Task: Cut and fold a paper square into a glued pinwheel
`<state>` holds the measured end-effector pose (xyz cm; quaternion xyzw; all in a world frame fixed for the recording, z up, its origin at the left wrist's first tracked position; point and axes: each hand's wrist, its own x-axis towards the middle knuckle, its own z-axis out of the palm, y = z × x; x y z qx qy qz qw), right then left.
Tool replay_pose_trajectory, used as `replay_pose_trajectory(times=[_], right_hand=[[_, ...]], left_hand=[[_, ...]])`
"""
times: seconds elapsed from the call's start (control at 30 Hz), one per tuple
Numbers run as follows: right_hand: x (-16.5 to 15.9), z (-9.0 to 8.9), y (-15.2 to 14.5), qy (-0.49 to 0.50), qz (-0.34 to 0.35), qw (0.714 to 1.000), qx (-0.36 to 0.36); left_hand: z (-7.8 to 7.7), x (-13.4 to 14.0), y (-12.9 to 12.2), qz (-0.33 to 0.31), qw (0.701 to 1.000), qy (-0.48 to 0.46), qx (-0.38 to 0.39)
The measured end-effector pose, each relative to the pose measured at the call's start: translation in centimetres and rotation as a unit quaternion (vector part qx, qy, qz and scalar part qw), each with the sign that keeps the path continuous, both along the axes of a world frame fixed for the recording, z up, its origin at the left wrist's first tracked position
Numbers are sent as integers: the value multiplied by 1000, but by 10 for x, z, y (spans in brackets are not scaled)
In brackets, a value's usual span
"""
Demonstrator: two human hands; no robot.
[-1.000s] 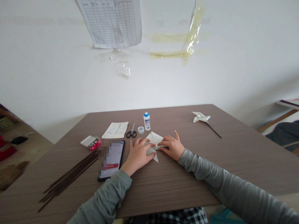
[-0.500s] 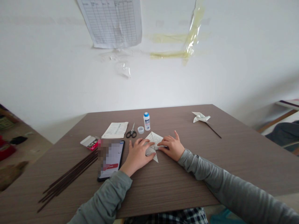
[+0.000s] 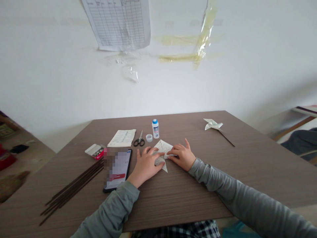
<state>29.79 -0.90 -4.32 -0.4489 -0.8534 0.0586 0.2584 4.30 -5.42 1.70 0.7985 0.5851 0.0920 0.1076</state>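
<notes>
A printed paper pinwheel [image 3: 165,145] with folded points lies on the table in front of me. My left hand [image 3: 148,162] rests over its left side, fingers spread, with the index fingertip and thumb touching the paper near the centre. From the right, my right hand [image 3: 182,155] pinches a folded part by the centre between thumb and fingers, one finger raised. The hands cover part of the folds. Just behind stand a white glue bottle [image 3: 156,130] with a blue cap and a small clear cap [image 3: 149,138]. Black-handled scissors [image 3: 139,141] lie beside them.
A finished pinwheel on a stick [image 3: 214,124] lies at the back right. To the left are folded printed paper [image 3: 122,138], a small open box [image 3: 95,150], a phone [image 3: 118,172] and several thin dark sticks [image 3: 71,188]. The table [image 3: 178,205] meets a wall behind.
</notes>
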Motion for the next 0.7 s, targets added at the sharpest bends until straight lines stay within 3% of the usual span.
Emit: replay_pose_trajectory(times=[0.3, 0.7], right_hand=[[-2, 9, -4, -9, -20, 999, -46], [0, 10, -5, -26, -3, 999, -38]], left_hand=[[1, 0, -1, 5, 1000, 2, 6], [-5, -3, 5, 7, 1000, -19, 11]])
